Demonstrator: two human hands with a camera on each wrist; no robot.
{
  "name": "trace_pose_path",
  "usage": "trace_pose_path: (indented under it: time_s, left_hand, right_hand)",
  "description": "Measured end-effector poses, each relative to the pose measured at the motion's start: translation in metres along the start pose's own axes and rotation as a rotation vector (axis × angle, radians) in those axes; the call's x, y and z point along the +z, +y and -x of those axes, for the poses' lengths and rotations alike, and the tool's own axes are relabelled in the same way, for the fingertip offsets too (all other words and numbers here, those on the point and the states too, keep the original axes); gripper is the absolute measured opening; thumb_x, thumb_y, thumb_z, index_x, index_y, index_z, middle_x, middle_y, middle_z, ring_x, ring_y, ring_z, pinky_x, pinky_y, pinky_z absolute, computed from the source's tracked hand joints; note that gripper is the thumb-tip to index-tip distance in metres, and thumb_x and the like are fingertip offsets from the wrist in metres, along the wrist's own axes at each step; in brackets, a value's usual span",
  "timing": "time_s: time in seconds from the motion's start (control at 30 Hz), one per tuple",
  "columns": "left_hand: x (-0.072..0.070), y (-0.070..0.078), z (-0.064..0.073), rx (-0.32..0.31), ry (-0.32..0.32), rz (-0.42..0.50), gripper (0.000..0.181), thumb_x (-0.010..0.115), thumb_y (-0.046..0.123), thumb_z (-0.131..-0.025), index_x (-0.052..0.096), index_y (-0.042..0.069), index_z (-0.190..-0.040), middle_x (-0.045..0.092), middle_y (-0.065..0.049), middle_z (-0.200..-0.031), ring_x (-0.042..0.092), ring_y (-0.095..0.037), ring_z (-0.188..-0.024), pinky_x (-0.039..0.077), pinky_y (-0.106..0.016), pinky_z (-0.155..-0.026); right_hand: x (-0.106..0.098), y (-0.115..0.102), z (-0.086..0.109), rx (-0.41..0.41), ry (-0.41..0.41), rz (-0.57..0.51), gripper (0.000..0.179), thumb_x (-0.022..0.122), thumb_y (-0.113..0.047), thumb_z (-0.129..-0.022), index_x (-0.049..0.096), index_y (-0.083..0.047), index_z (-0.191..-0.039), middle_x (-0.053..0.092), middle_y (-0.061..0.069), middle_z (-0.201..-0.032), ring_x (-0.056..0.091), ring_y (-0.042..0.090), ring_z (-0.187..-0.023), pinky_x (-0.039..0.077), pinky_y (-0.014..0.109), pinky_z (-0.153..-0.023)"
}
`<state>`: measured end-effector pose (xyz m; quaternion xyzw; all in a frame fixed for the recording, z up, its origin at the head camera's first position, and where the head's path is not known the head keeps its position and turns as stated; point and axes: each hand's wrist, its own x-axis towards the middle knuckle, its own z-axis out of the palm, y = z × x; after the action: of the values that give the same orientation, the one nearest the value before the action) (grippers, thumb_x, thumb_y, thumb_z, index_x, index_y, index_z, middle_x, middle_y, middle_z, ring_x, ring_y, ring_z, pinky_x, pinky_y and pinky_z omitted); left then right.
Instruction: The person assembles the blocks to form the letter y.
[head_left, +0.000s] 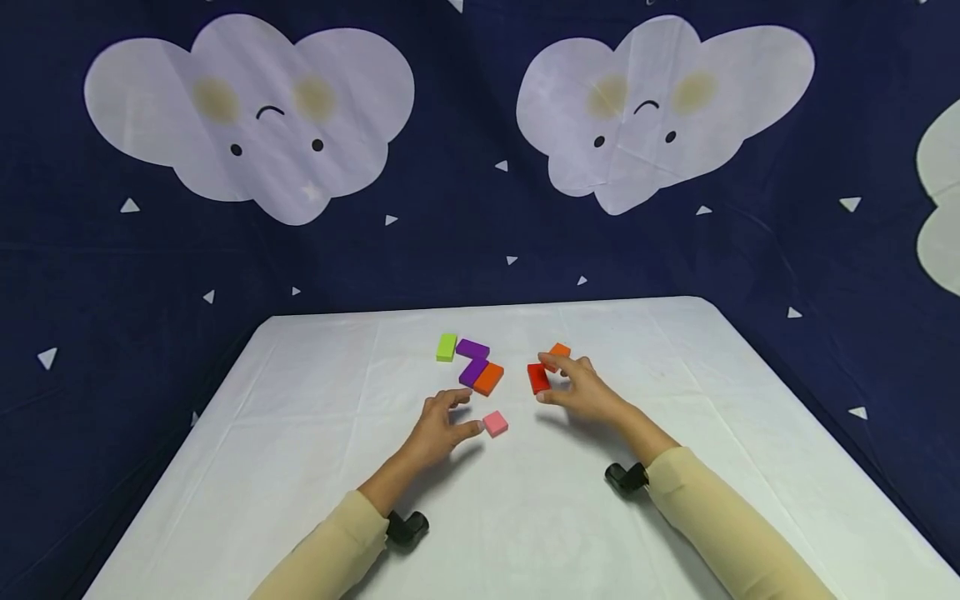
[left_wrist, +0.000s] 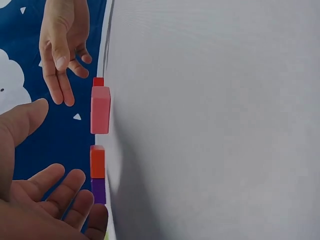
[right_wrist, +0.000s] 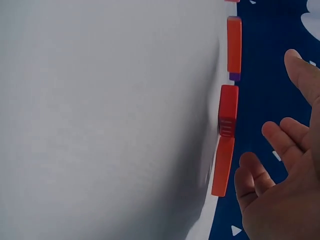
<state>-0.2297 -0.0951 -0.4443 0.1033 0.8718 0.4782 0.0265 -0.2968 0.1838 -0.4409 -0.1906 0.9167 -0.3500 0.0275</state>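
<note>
My left hand (head_left: 437,429) hovers with thumb and fingers apart, holding nothing. Its thumb tip is close to a small pink block (head_left: 496,423); the left wrist view shows that pink block (left_wrist: 100,110) beyond the fingers. Over a red block (head_left: 538,378) and an orange block (head_left: 559,351) on the right is my right hand (head_left: 588,392), its fingers spread. In the right wrist view a gap shows between those fingers and the red block (right_wrist: 228,110), whose end meets the orange block (right_wrist: 222,166). My right fingers partly hide the orange block in the head view.
Left of centre, a second orange block (head_left: 489,379) lies against a purple block (head_left: 472,372). Behind them are another purple block (head_left: 473,348) and a lime green block (head_left: 446,347). A white-covered table (head_left: 300,467) ends at a dark blue cloud-patterned cloth (head_left: 465,250).
</note>
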Motion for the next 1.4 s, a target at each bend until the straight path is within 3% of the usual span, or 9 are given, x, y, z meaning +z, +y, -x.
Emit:
trace_pose_path:
  time_s: [0.17, 0.4, 0.83, 1.1, 1.4]
  left_hand:
    - [0.004, -0.001, -0.004, 0.0, -0.004, 0.045, 0.056, 0.073, 0.019, -0.08, 0.053, 0.006, -0.131, 0.056, -0.013, -0.125, 0.042, -0.028, -0.118, 0.038, -0.046, -0.099]
    - [0.011, 0.0, -0.007, 0.0, -0.016, 0.037, 0.055, 0.074, 0.015, -0.078, 0.055, 0.006, -0.128, 0.058, -0.014, -0.122, 0.043, -0.028, -0.112, 0.039, -0.04, -0.093]
    - [0.019, 0.0, -0.011, -0.01, 0.002, 0.038, 0.051, 0.073, 0.012, -0.076, 0.058, 0.005, -0.124, 0.059, -0.012, -0.121, 0.043, -0.025, -0.107, 0.038, -0.038, -0.094]
    - [0.022, -0.002, -0.013, 0.012, -0.013, -0.035, 0.044, 0.074, 0.011, -0.075, 0.064, 0.006, -0.118, 0.062, -0.011, -0.115, 0.044, -0.022, -0.103, 0.04, -0.033, -0.088]
    - [0.026, -0.003, -0.014, 0.022, -0.004, -0.098, 0.04, 0.077, 0.015, -0.074, 0.066, 0.01, -0.113, 0.063, -0.008, -0.112, 0.042, -0.02, -0.098, 0.031, -0.034, -0.083]
  right_hand:
    - [-0.001, 0.004, -0.008, 0.007, -0.013, -0.007, 0.075, 0.072, -0.042, -0.079, 0.04, -0.021, -0.143, 0.051, 0.013, -0.13, 0.041, 0.028, -0.111, 0.04, 0.041, -0.085]
    - [-0.001, 0.011, -0.017, 0.049, -0.044, -0.038, 0.075, 0.074, -0.041, -0.078, 0.042, -0.02, -0.142, 0.049, 0.012, -0.129, 0.04, 0.027, -0.099, 0.035, 0.033, -0.075]
    - [0.001, 0.02, -0.027, 0.08, -0.089, 0.007, 0.073, 0.074, -0.044, -0.077, 0.045, -0.026, -0.14, 0.051, 0.008, -0.132, 0.038, 0.025, -0.099, 0.035, 0.033, -0.076]
    - [0.002, 0.018, -0.031, 0.081, -0.082, 0.061, 0.068, 0.075, -0.037, -0.077, 0.048, -0.026, -0.138, 0.054, 0.007, -0.12, 0.039, 0.024, -0.097, 0.034, 0.031, -0.072]
    - [0.004, 0.018, -0.032, 0.074, -0.079, 0.073, 0.065, 0.075, -0.032, -0.076, 0.051, -0.026, -0.136, 0.054, 0.008, -0.113, 0.039, 0.023, -0.091, 0.033, 0.03, -0.069]
